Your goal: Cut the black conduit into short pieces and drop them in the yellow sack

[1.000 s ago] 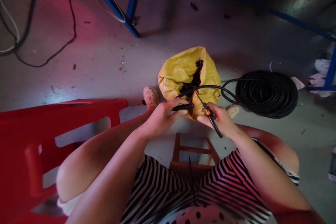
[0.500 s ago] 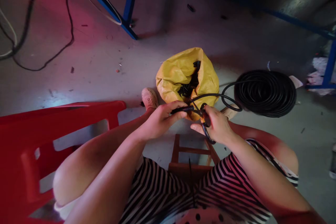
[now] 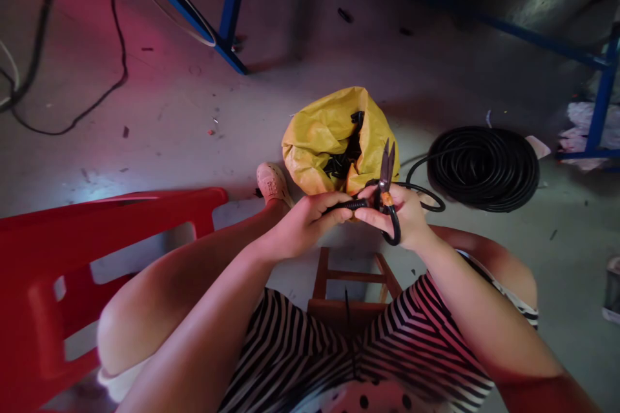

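Observation:
Between my hands lies a ribbed black piece [image 3: 354, 204] on the end of the black cable [image 3: 426, 199]. The fingers and thumb of my left hand [image 3: 310, 222] pinch its left part. My right hand [image 3: 404, 213] has thumb and fingertips on its right end, and also carries scissors [image 3: 386, 171], blades pointing up, one black handle looped below the palm. Just beyond the hands stands an open yellow bag [image 3: 314, 135] with black pieces [image 3: 339, 162] inside. To the right, the cable runs towards a large black coil [image 3: 484, 168] on the floor.
A red plastic stool [image 3: 121, 213] is at the left. Blue metal frames [image 3: 235, 0] cross the top and right. Dark cables [image 3: 123, 45] lie on the floor at upper left. A wooden stool [image 3: 353, 276] shows between the legs.
My right hand has closed in on my left, with its thumb now at the ribbed piece. The scissors have swung so their blades point up. The view has shifted slightly.

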`<state>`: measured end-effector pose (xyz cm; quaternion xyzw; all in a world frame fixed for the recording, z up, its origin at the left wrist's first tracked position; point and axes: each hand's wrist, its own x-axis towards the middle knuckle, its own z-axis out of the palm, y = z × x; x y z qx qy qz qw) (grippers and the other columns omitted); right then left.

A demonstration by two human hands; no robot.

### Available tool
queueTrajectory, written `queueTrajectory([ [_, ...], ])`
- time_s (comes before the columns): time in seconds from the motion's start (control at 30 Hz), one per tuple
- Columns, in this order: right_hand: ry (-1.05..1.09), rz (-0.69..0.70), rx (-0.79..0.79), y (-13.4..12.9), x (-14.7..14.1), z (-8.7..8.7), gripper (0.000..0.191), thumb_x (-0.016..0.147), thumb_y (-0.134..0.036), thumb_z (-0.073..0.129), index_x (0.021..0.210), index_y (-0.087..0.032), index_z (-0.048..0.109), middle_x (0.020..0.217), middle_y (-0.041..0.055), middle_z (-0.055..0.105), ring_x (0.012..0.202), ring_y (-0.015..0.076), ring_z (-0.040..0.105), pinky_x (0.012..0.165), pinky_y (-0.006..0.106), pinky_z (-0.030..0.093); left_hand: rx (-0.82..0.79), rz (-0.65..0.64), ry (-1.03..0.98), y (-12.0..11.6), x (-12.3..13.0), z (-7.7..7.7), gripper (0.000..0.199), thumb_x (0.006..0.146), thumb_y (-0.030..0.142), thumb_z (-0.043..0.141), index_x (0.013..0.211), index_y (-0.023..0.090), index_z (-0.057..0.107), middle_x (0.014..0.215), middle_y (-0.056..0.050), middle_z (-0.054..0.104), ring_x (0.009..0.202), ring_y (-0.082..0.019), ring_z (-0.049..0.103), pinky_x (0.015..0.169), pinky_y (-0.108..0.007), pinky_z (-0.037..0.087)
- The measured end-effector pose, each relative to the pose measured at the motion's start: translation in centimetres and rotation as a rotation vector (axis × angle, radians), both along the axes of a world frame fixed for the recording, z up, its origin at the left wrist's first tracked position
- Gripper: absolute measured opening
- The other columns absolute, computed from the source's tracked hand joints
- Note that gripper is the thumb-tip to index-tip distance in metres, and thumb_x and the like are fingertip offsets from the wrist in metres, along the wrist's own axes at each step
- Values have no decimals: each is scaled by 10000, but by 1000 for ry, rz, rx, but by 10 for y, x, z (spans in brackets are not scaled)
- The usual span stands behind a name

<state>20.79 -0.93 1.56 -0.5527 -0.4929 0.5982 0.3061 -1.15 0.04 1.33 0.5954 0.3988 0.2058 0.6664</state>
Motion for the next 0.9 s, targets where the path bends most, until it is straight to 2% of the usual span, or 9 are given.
queueTrajectory([
  [0.23,-34,61,62,3,4,6,287,734,-320,865,964,-188,756,804,16,728,688,151,643,650,264,528,-102,-28,-102,2,-3,-5,314,1056,420,538,958,145,653,828,-35,622,768,-151,549,719,-271,459],
  [0.43,-10,60,109,6,0,11,261,759,-372,863,886,-186,732,766,6,706,659,136,623,617,242,514,-151,-76,-176,5,-6,-8,399,1058,477,524,873,145,647,769,-23,567,732,-146,505,706,-273,439],
  [0.63,-36,10,126,10,-5,13,307,765,-434,868,851,-188,707,684,-17,654,587,115,561,554,230,460,-179,117,-171,-3,0,-6,327,995,467,658,1054,146,681,965,-73,664,900,-184,597,829,-295,498],
  [0.8,12,-11,52,3,-7,7,300,770,-409,876,837,-184,690,677,-9,660,591,129,607,559,244,482,-119,108,-125,-10,2,-4,360,1032,471,591,944,132,675,816,-28,597,759,-145,536,710,-265,451],
  [0.9,82,-76,11,2,-9,5,323,731,-391,913,855,-186,697,682,-14,668,559,120,604,530,240,491,-119,106,-92,-10,1,-5,376,1030,488,583,975,126,667,859,-41,612,794,-156,546,727,-275,454],
])
